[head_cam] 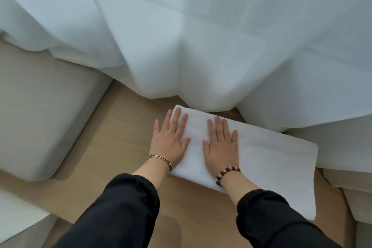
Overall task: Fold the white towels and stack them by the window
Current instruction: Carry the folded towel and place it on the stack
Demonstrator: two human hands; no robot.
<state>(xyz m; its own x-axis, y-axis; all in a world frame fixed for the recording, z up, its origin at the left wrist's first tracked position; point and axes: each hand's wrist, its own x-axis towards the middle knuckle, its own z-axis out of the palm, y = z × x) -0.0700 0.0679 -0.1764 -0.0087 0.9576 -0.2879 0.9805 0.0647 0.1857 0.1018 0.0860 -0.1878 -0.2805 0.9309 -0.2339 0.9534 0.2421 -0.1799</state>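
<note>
Head view, looking down: shows a white folded rectangular towel (261, 159) lying flat on a light tan wooden floor (112, 137). Lies slanted, with its far corner just under the hem of a sheer white gathered curtain (181, 36) and its right end close to a pale upholstered block (354, 193).

Presses down on the towel's left part with both hands, flat and released, fingers straight and spread, grasping nothing. Places the left hand (170, 139) across the towel's left edge, fingers on the cloth, little finger out over the bare floor. Sets the right hand (220, 147) wholly on the towel, just beside the left, thumbs near each other but apart.

Wears a thin metal bangle (161, 159) on the left wrist and a brown-and-white beaded bracelet (227, 173) on the right; covers both forearms with black gathered sleeves (124, 207).

Shows also a beige cushioned seat with rounded corners (40, 117) at the left, well apart from the towel, its far side draped by the curtain. Cannot tell how many layers the fold holds.
</note>
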